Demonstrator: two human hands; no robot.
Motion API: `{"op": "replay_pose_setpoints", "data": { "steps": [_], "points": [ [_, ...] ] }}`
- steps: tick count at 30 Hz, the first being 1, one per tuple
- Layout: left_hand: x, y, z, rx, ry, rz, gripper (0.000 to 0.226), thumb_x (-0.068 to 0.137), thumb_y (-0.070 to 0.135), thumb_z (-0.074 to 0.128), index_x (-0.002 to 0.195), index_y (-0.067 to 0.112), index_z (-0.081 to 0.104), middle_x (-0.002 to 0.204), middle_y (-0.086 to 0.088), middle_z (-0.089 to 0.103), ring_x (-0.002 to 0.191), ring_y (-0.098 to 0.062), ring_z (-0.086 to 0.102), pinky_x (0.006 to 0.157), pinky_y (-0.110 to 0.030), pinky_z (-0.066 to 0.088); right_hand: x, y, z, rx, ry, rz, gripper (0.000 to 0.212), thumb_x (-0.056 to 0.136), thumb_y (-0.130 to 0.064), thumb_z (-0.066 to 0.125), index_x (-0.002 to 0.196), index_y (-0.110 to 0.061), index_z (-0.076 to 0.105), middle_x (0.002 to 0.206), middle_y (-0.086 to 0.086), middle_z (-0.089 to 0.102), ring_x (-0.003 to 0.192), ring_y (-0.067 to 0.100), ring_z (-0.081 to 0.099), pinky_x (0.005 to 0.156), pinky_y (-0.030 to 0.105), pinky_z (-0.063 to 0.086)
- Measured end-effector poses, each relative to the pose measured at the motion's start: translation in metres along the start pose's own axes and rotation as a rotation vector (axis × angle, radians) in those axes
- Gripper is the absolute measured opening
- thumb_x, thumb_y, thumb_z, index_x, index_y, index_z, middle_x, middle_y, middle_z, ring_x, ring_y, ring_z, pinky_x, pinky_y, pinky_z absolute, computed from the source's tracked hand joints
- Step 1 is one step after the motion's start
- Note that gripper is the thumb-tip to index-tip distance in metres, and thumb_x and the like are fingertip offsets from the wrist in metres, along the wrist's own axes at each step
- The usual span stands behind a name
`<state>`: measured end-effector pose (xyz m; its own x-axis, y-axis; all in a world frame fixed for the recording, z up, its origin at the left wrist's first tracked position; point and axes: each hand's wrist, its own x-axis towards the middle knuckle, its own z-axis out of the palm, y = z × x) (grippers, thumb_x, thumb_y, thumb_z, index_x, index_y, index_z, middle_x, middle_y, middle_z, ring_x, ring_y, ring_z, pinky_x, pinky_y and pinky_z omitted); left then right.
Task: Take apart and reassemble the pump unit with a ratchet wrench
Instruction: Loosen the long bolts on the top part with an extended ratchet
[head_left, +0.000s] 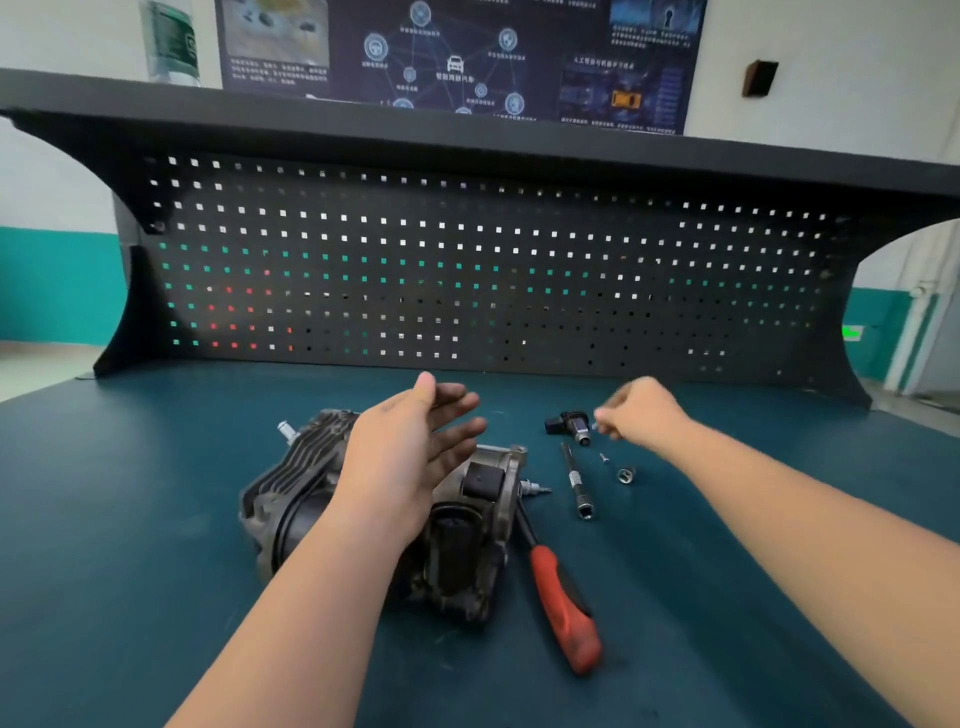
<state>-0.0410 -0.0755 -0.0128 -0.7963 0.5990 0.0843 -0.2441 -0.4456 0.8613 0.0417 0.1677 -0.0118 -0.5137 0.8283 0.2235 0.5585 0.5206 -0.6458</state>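
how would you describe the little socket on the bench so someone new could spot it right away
Start at the pump unit on the teal bench, then move right past the long extension bar. The socket is the short silver ring beside a tiny screw. Unlike the bar, it is stubby, with an open hollow end.

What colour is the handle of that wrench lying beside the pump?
Red with black, seen in the head view: the wrench handle lies right of the pump unit.

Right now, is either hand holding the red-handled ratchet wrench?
No, the ratchet wrench lies on the bench beside the pump unit, with neither hand on it.
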Motion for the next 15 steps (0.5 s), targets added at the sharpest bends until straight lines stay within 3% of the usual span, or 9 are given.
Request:
{"op": "replay_pose_setpoints", "data": {
  "steps": [6, 10, 15],
  "points": [
    [0.006, -0.004, 0.0, -0.007, -0.002, -0.037, 0.031, 0.098, 0.027, 0.045, 0.076, 0.013, 0.06, 0.064, 0.003, 0.072, 0.049, -0.009, 0.065, 0.042, -0.015, 0.047, 0.014, 0.02, 0.044, -0.312, -0.003, -0.019, 0.017, 0.093, -0.019, 0.057, 0.099, -0.006, 0.065, 0.096, 0.013, 0.066, 0.083, 0.03, 0.063, 0.072, 0.033, 0.052],
    [0.009, -0.006, -0.001, -0.005, -0.001, -0.047, 0.031, 0.099, 0.025, 0.044, 0.075, 0.012, 0.059, 0.06, 0.003, 0.07, 0.046, -0.007, 0.064, 0.04, -0.014, 0.046, 0.004, 0.016, 0.051, -0.446, 0.029, -0.027, 0.006, 0.091, -0.01, 0.054, 0.091, -0.01, 0.06, 0.096, 0.011, 0.063, 0.078, 0.028, 0.055, 0.066, 0.028, 0.043],
    [0.012, -0.007, -0.003, -0.019, 0.012, -0.044, 0.031, 0.099, 0.024, 0.044, 0.075, 0.011, 0.058, 0.058, 0.003, 0.069, 0.045, -0.007, 0.063, 0.041, -0.015, 0.046, -0.036, -0.014, 0.036, -0.291, 0.091, -0.121, 0.018, 0.088, -0.019, 0.052, 0.095, -0.007, 0.063, 0.093, 0.012, 0.067, 0.086, 0.029, 0.062, 0.073, 0.033, 0.052]
  ]
}}
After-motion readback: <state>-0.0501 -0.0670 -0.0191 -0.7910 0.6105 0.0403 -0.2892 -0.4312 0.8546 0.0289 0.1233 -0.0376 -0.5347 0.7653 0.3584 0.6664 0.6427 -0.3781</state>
